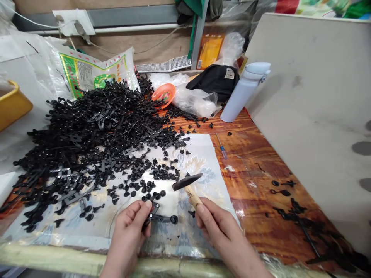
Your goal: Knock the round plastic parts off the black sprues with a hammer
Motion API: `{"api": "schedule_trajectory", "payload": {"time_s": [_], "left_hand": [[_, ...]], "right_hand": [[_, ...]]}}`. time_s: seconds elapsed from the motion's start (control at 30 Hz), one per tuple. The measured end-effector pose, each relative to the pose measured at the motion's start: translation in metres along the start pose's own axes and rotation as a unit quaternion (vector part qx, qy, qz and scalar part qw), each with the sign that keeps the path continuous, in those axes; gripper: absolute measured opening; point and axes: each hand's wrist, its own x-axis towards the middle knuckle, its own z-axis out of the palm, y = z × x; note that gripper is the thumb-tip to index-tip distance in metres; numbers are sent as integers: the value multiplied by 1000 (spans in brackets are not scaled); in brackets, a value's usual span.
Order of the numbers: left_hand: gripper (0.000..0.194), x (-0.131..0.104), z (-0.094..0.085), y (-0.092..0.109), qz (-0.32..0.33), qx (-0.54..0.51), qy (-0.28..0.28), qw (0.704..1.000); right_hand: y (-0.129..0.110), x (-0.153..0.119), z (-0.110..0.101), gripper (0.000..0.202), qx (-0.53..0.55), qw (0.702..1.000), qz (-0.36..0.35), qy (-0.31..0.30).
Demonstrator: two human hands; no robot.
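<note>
My left hand (131,224) pinches a black jointed linkage part (162,219), whose round knob points to the right. In my right hand (216,224) is a small hammer (188,182), gripped by its light wooden handle with the dark head raised and angled over the sheet. Head and linkage are apart. Just beyond both hands lie several loose black round caps (147,186). A large heap of black linkage parts (110,119) covers the left and back of the patterned sheet (203,158).
A blue-handled screwdriver (223,151) lies on the wooden table (246,154). Behind stand a pale blue bottle (246,92), a black bag (214,83), an orange dish (164,95) and a printed sack (98,71). Grey board (313,96) borders the right, with black parts (307,227) near it.
</note>
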Motion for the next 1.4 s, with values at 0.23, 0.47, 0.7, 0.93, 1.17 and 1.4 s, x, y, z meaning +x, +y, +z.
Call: {"api": "schedule_trajectory", "payload": {"time_s": [0.23,0.47,0.7,0.93,1.17,1.4], "left_hand": [[37,-1,-2,-2,18,20,-3,1000],[34,-2,0,-4,39,44,11,998],[37,8,-7,-11,73,100,3,992],[40,11,-7,-12,76,90,14,993],[40,9,-6,-9,80,90,-14,993],[41,7,-4,-2,60,97,-13,993]], "right_hand": [[-2,-2,-1,37,14,1000,-5,10],[-2,-4,1,40,20,999,-12,35],[-5,-7,-3,38,3,1000,-11,19],[-15,-3,1,34,-161,979,-120,36],[-33,7,-1,41,-318,906,-274,49],[-28,12,2,42,-358,898,-256,13]]}}
